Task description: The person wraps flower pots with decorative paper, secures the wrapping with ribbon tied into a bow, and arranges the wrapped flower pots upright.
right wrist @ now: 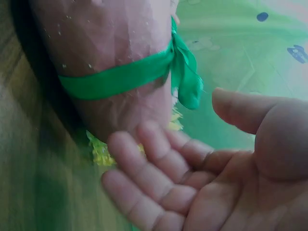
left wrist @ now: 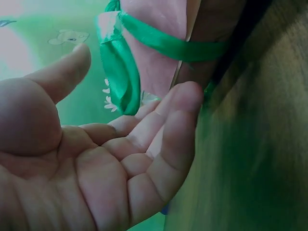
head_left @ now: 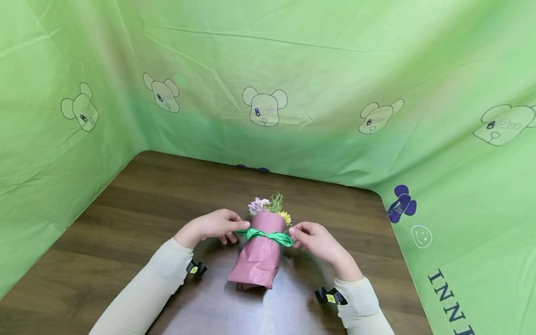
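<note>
A small bouquet wrapped in pink paper point(head_left: 256, 260) lies on the table with its blooms facing away. Lilac flowers point(head_left: 257, 205), a yellow flower point(head_left: 286, 217) and a green sprig point(head_left: 276, 204) poke out of the top. Around the wrapping runs a green ribbon point(head_left: 268, 236), tied in a bow at the front. My left hand point(head_left: 217, 225) is at the bow's left end, thumb apart from the loosely bent fingers in the left wrist view. On the other side, my right hand point(head_left: 316, 239) is beside the bow's right loop point(right wrist: 186, 84), thumb and fingers spread apart.
The brown wooden table point(head_left: 167, 186) is enclosed by green cloth point(head_left: 268, 56) printed with bear heads, at the back and both sides. Black wrist straps point(head_left: 196, 268) sit over the pale sleeves.
</note>
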Demonstrator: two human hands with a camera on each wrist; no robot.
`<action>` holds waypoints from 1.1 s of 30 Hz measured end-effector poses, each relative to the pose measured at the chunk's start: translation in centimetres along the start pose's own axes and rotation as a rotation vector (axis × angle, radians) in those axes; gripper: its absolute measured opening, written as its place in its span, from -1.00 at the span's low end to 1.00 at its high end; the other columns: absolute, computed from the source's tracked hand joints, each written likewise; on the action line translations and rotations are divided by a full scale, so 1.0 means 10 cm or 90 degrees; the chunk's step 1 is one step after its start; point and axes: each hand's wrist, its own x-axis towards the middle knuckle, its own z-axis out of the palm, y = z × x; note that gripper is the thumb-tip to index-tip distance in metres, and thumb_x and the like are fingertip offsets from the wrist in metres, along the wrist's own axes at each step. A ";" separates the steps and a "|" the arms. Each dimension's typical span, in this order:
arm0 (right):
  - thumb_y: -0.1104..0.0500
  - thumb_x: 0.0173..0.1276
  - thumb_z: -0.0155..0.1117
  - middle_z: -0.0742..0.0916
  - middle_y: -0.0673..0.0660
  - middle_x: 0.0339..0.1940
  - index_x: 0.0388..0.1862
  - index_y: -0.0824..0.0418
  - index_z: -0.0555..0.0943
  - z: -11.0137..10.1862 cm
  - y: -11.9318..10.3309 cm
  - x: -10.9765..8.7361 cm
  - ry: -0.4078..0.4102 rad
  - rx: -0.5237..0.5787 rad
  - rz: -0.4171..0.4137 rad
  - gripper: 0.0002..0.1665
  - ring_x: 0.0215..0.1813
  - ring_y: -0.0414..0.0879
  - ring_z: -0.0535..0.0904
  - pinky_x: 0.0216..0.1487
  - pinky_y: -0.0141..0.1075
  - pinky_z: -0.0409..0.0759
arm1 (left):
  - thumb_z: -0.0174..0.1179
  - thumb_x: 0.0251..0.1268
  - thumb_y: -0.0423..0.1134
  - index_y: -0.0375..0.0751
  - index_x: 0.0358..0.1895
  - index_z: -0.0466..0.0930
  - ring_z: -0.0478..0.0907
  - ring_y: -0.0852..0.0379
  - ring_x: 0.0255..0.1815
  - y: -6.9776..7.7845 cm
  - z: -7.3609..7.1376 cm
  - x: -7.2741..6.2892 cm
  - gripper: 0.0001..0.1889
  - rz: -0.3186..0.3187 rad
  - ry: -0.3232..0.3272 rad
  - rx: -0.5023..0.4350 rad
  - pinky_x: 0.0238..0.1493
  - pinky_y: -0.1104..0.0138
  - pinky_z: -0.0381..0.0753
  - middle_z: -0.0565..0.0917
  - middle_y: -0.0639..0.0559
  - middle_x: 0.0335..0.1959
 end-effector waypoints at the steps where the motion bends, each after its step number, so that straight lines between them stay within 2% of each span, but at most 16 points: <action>1: -0.01 0.58 0.17 0.77 0.22 -0.27 -0.02 0.39 0.64 0.02 0.00 0.00 0.002 0.009 0.017 -0.56 -0.14 0.17 0.74 -0.07 0.04 0.72 | 0.24 0.44 0.12 -0.29 -0.05 0.64 0.74 -0.05 -0.23 0.00 0.02 0.00 -0.54 -0.003 -0.005 0.000 -0.32 0.13 0.73 0.73 -0.19 -0.13; 4: -0.08 0.59 0.14 0.77 0.28 -0.25 -0.04 0.41 0.63 0.10 0.01 -0.01 -0.004 0.032 0.064 -0.48 -0.15 0.16 0.76 -0.08 0.04 0.72 | 0.25 0.42 0.13 -0.29 -0.06 0.65 0.74 -0.08 -0.25 -0.01 0.09 -0.01 -0.53 -0.011 -0.026 -0.002 -0.33 0.12 0.74 0.75 -0.21 -0.17; 7: -0.13 0.60 0.11 0.77 0.36 -0.23 -0.04 0.44 0.63 0.16 0.03 -0.01 -0.024 0.055 0.088 -0.41 -0.15 0.18 0.76 -0.08 0.05 0.73 | 0.26 0.42 0.13 -0.30 -0.07 0.64 0.75 -0.10 -0.28 -0.03 0.16 0.01 -0.52 -0.017 -0.048 -0.012 -0.37 0.14 0.74 0.76 -0.20 -0.24; 13: -0.22 0.60 0.06 0.76 0.43 -0.18 -0.03 0.54 0.61 0.24 0.05 0.00 -0.092 0.088 0.098 -0.25 -0.16 0.21 0.76 -0.11 0.07 0.74 | 0.28 0.42 0.08 -0.35 -0.07 0.61 0.77 -0.09 -0.32 -0.08 0.24 0.05 -0.53 -0.026 -0.067 -0.033 -0.43 0.16 0.73 0.77 -0.13 -0.32; 17: -0.23 0.58 0.07 0.76 0.36 -0.22 -0.07 0.50 0.62 0.31 0.06 0.01 -0.119 0.093 0.104 -0.27 -0.18 0.19 0.77 -0.15 0.06 0.74 | 0.30 0.41 0.07 -0.33 -0.11 0.62 0.75 -0.02 -0.40 -0.10 0.29 0.07 -0.56 -0.034 -0.077 -0.038 -0.45 0.19 0.71 0.73 -0.09 -0.34; 23: -0.21 0.58 0.10 0.78 0.25 -0.32 0.03 0.46 0.62 0.41 0.07 0.05 -0.117 0.126 0.108 -0.31 -0.23 0.16 0.78 -0.17 0.09 0.74 | 0.29 0.41 0.07 -0.27 -0.26 0.63 0.64 0.09 -0.56 -0.12 0.35 0.09 -0.60 -0.036 -0.083 -0.059 -0.45 0.16 0.73 0.66 -0.04 -0.43; 27: -0.18 0.55 0.15 0.79 0.24 -0.35 -0.02 0.46 0.63 0.44 0.06 0.08 -0.099 0.136 0.106 -0.36 -0.31 0.04 0.77 -0.20 0.09 0.75 | 0.30 0.40 0.05 -0.25 -0.33 0.63 0.61 0.11 -0.60 -0.09 0.35 0.09 -0.62 -0.036 -0.080 -0.070 -0.45 0.15 0.74 0.64 -0.02 -0.48; 33: -0.13 0.51 0.23 0.79 0.18 -0.41 -0.08 0.44 0.64 0.46 0.07 0.11 -0.081 0.158 0.108 -0.42 -0.39 -0.01 0.75 -0.23 0.06 0.75 | 0.32 0.40 0.00 -0.23 -0.41 0.59 0.60 0.13 -0.62 -0.06 0.35 0.09 -0.64 -0.033 -0.077 -0.088 -0.45 0.16 0.74 0.62 -0.01 -0.54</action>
